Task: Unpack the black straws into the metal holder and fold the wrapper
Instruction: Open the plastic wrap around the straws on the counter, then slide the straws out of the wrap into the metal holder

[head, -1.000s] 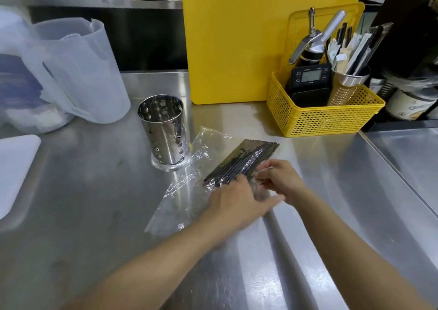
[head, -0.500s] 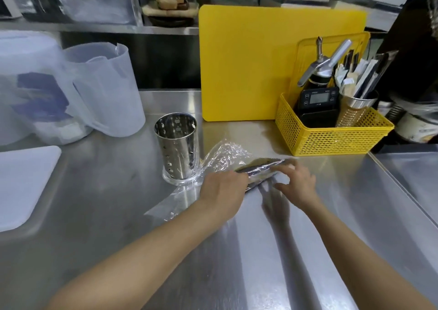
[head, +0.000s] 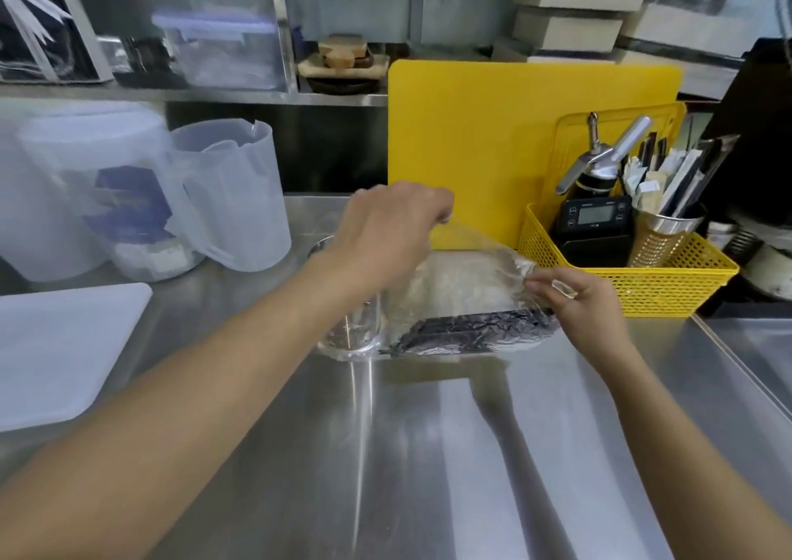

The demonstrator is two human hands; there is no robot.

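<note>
The clear plastic wrapper (head: pixel 463 279) is lifted off the steel counter, stretched between both hands. My left hand (head: pixel 385 234) pinches its upper edge, raised above the counter. My right hand (head: pixel 578 302) grips the wrapper's right end, lower down. The bundle of black straws (head: pixel 475 331) lies inside the wrapper's bottom, level and just above the counter. The perforated metal holder (head: pixel 351 336) stands behind my left forearm, mostly hidden; only its lower part shows, blurred through the plastic.
A yellow cutting board (head: pixel 514 139) leans at the back. A yellow basket (head: pixel 668 289) with a timer, a dispenser and utensils sits right of the wrapper. Translucent pitchers (head: pixel 223 191) stand at back left, a white board (head: pixel 55 345) lies on the left.
Both hands have picked the wrapper with the straws up from the counter. My left hand rose and moved over the holder, pulling the plastic upward; the straws slid to the bottom.
</note>
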